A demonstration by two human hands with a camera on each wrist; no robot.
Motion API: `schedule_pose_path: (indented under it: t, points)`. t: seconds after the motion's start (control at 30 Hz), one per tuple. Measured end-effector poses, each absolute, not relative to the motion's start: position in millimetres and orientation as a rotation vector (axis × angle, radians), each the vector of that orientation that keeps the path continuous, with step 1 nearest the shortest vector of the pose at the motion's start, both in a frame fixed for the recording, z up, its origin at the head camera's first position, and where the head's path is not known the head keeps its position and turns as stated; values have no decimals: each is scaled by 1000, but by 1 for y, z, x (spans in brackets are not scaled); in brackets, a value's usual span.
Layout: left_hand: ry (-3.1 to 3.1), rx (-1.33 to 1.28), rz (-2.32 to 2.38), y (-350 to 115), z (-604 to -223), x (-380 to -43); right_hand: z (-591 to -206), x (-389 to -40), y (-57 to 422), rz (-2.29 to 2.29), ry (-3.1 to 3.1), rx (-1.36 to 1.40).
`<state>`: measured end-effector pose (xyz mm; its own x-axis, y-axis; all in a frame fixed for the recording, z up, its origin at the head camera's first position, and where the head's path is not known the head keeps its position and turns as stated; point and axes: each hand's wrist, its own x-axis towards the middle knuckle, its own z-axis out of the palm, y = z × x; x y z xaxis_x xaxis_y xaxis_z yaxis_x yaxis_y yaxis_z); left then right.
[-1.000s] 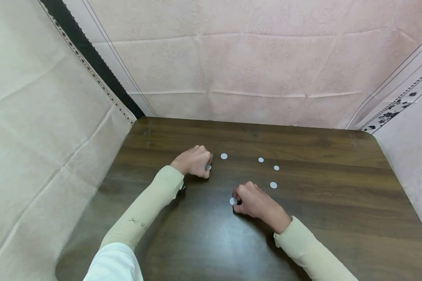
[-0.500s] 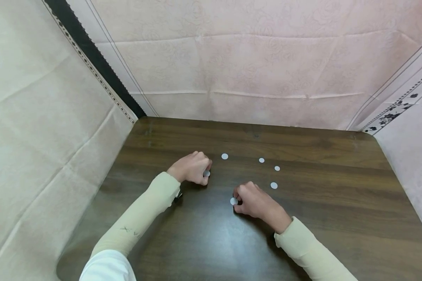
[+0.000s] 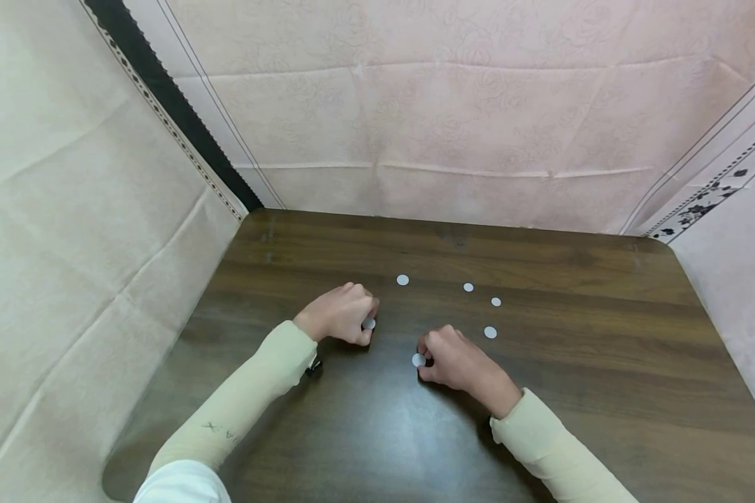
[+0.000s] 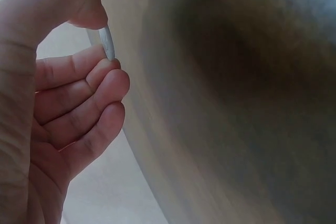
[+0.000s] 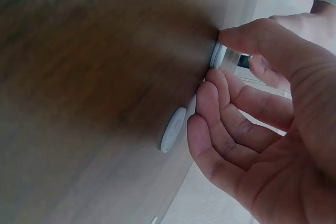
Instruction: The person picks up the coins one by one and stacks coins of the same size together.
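Observation:
In the head view my left hand [image 3: 340,314] is at the left of the table's middle, pinching a small white disc [image 3: 368,323] between thumb and finger. The left wrist view shows this disc [image 4: 107,43] edge-on, the other fingers curled beneath. My right hand [image 3: 456,363], nearer to me and to the right, pinches another white disc [image 3: 418,360] by its rim, low over the table. In the right wrist view that disc [image 5: 217,55] has a line along its edge, and a loose white disc [image 5: 173,129] lies on the table beside my fingertips.
Several white discs lie on the brown wooden table [image 3: 572,349] beyond my hands, including one farther left [image 3: 403,279] and one at the right [image 3: 490,332]. Pale cloth [image 3: 415,126] hangs behind the table's far edge and along both sides.
My left hand has moved toward me and slightly left, still pinching its disc. My right hand and the loose discs have stayed in place.

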<state>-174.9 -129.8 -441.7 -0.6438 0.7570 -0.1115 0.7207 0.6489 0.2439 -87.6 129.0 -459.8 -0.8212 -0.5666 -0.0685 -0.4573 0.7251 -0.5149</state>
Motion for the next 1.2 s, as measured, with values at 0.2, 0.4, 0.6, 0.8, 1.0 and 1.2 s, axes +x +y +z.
schedule_pose_path:
  t: [0.2,0.4,0.6,0.8,1.0,1.2]
  points:
    - [2668,1243,257,-131,-446,-164,-460,-89,128,-724,2695,-804]
    - [2651,1276,266,-128,-451,-151,-461,-90,128,-746,2687,-777]
    - [2650,1288,219,-128,-454,-139,-461,-89,127,-746,2681,-774]
    - [2652,1286,244,-130,-459,-130,-461,-89,127,-743,2671,-757]
    - [2667,1289,243,-132,-462,-125,-461,-90,127,-728,2685,-754]
    - [2689,1314,195,-131,-461,-121,-461,-90,128,-720,2697,-803]
